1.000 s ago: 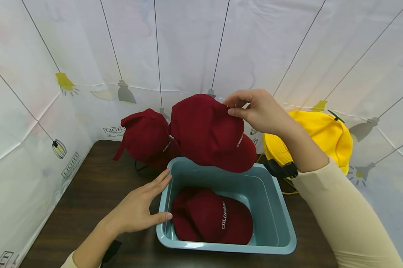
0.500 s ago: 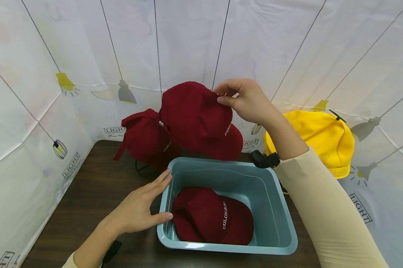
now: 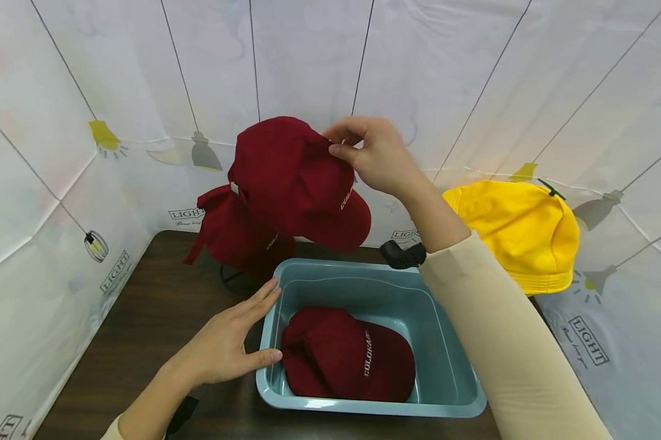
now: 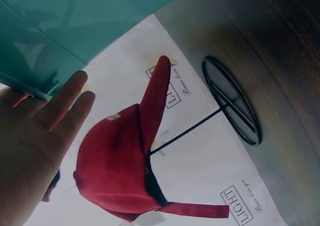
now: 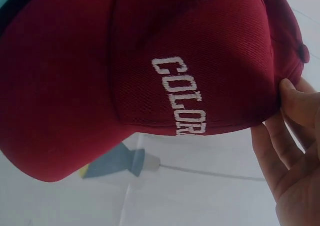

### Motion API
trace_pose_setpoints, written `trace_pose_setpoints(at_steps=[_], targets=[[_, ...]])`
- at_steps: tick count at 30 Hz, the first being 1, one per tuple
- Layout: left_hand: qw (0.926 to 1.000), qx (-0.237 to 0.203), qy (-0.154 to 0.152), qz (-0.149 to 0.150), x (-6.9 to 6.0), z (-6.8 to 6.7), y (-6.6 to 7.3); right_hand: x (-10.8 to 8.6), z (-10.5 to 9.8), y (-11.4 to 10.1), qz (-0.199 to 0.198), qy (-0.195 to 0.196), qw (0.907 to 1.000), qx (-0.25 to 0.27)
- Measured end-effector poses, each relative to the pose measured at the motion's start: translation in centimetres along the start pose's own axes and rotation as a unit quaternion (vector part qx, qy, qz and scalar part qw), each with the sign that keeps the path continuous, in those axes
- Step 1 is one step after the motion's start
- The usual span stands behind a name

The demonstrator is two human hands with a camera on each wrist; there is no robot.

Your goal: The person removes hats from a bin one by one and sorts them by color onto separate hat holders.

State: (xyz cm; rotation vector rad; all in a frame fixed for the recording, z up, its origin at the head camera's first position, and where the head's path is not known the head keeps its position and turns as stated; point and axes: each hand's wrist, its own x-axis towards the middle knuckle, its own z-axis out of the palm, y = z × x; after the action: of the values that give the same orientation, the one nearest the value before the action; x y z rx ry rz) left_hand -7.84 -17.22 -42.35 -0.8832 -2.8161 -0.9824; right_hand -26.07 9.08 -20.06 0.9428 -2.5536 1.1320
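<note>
My right hand (image 3: 382,156) pinches the crown of a dark red baseball cap (image 3: 294,177) and holds it in the air behind the tub. In the right wrist view, thumb and fingers grip the cap's crown (image 5: 215,60) near its top, and white letters "COLOR" show. My left hand (image 3: 226,342) rests on the left rim of a blue-green plastic tub (image 3: 371,408), fingers straight. Inside the tub lies a second red cap (image 3: 347,354) lettered in white. A third red cap (image 3: 226,226), partly hidden by the held one, sits on a black wire stand (image 4: 231,100) at the back left.
A yellow hat (image 3: 523,232) with a small green piece on top stands at the back right, partly behind my right forearm. White sheets (image 3: 308,61) printed with lamps hang around the dark wooden table (image 3: 132,342).
My right hand has moved left and up with the held red cap, which now overlaps the cap on the stand. The left hand stays on the tub rim.
</note>
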Motion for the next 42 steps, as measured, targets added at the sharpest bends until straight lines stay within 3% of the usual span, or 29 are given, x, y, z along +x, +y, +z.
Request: trace_pose_setpoints(at_steps=[29, 42], targets=[[0.9999, 0.007, 0.005, 0.006, -0.2, 0.1, -0.5, 2.7, 8.5, 1.1, -0.014, -0.01, 0.9994, 0.03], [0.9999, 0.007, 0.001, 0.01, -0.1, 0.1, -0.2, 3.5, 10.9, 1.5, -0.001, -0.036, 0.9993, -0.013]])
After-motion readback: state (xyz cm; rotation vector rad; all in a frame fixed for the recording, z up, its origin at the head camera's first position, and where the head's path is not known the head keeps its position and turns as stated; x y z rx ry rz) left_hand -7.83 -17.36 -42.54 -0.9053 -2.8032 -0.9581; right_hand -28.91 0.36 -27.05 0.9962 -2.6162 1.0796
